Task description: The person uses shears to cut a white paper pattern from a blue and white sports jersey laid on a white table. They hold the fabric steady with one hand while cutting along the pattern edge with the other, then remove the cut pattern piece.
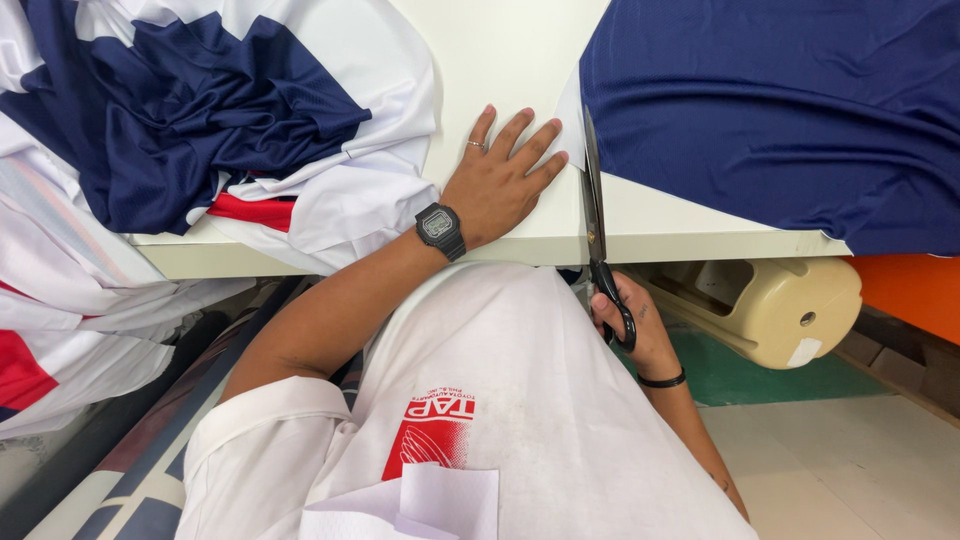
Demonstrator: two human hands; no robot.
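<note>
My left hand (pixel 503 178) lies flat, fingers spread, on the cream table (pixel 640 225), with a ring on one finger and a black digital watch (pixel 440 228) on the wrist. Its fingertips press a white sheet (pixel 568 125) beside the navy blue fabric (pixel 780 100). My right hand (pixel 640 325) sits below the table's front edge, closed around the black handles of long scissors (pixel 593 200). The blades point away from me along the edge of the navy fabric, next to the left fingertips. A black band circles the right wrist.
A crumpled pile of white, navy and red mesh fabric (pixel 200 110) covers the table's left side and hangs over its edge. A beige plastic stool (pixel 790 305) lies under the table on the right. An orange panel (pixel 915 290) stands at far right.
</note>
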